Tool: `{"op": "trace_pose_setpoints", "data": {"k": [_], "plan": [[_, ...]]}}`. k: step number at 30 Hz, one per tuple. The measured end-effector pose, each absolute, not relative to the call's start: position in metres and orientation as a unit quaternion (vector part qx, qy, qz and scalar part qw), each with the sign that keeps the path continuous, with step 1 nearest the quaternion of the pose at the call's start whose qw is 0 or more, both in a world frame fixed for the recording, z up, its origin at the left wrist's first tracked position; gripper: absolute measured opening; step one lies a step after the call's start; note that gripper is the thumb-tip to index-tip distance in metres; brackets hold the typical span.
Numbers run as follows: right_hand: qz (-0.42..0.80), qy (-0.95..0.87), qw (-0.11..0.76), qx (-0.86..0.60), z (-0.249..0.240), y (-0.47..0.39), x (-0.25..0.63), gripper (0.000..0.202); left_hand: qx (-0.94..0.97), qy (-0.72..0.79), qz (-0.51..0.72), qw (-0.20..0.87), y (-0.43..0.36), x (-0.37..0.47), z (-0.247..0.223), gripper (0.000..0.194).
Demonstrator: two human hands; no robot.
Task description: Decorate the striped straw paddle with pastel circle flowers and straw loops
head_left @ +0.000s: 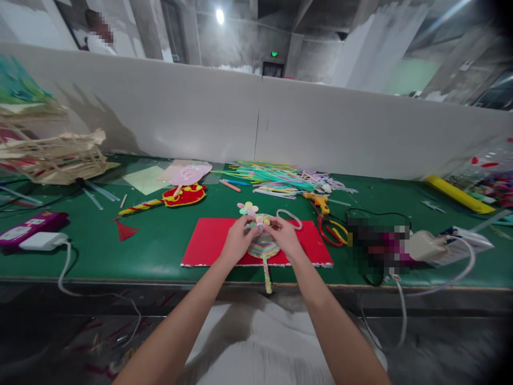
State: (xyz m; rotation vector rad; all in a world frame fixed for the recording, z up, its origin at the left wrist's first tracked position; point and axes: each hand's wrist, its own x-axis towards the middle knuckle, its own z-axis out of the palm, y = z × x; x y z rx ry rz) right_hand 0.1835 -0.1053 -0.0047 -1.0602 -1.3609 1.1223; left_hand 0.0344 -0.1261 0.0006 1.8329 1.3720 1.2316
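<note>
Via feed I judge pastel-striped round fan (263,248) + straight handle (267,275) at 6 o'clk formed; L hand (239,238) + R hand (284,235) both gripping small pastel petalled flower (261,221) nr 12; fixing prob. left.

There is one striped fan (263,248), one red board (208,240) and one glue gun (318,202).

A small pastel flower (262,220) is held by the fingertips of the left hand (239,238) and the right hand (284,235), above a round striped fan (263,249) whose handle is extended past the near edge of a red board (206,238). The board is laid on a green worktop (160,262). Beyond it, colourful fuzzy stems (272,175) are heaped; to the right, a yellow glue gun (318,202) is set near scissors (332,233).
</note>
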Motion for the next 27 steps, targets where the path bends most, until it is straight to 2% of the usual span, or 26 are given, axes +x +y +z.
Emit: {"op": "trace_pose_setpoints", "data": {"k": [3, 8, 13, 20, 27], "plan": [[0.464, -0.558, 0.532, -0.437, 0.000, -0.101, 0.185, 0.027, 0.621, 0.489, 0.486, 0.373, -0.117, 0.042, 0.001, 0.023], [0.468, -0.548, 0.553, -0.419, -0.001, -0.089, 0.184, 0.029, 0.566, 0.468, 0.531, 0.422, -0.098, 0.049, 0.002, 0.022], [0.492, -0.536, 0.542, -0.420, -0.002, -0.084, 0.180, 0.030, 0.567, 0.481, 0.546, 0.385, -0.088, 0.047, 0.003, 0.022], [0.505, -0.508, 0.565, -0.410, -0.011, -0.085, 0.175, 0.024, 0.524, 0.459, 0.573, 0.431, -0.089, 0.049, -0.007, 0.024], [0.510, -0.518, 0.564, -0.391, -0.013, -0.084, 0.176, 0.025, 0.582, 0.457, 0.562, 0.371, -0.085, 0.045, -0.012, 0.020]]}}
